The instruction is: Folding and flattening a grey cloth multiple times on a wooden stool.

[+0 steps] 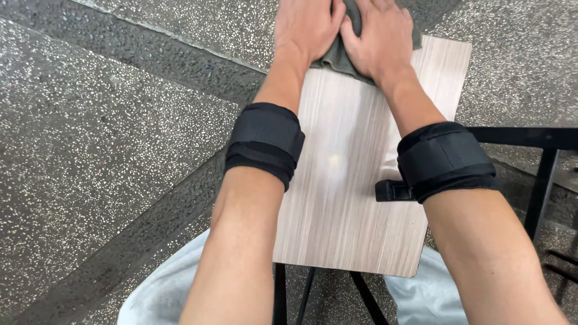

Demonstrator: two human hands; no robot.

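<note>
A grey-green cloth [338, 57] lies bunched at the far end of a small light wood-grain tabletop [349, 180]. My left hand [306, 27] presses down on the cloth's left part, fingers partly cut off by the top of the frame. My right hand [380, 35] lies flat on the cloth's right part, next to the left hand. Most of the cloth is hidden under both hands. Each forearm carries a black strapped band, the left band [265, 141] and the right band [444, 159].
The tabletop stands on a black metal frame [542, 174] that sticks out to the right and below. Speckled grey terrazzo floor [102, 138] with darker strips lies all around. My light grey trouser legs [162, 289] show under the near edge.
</note>
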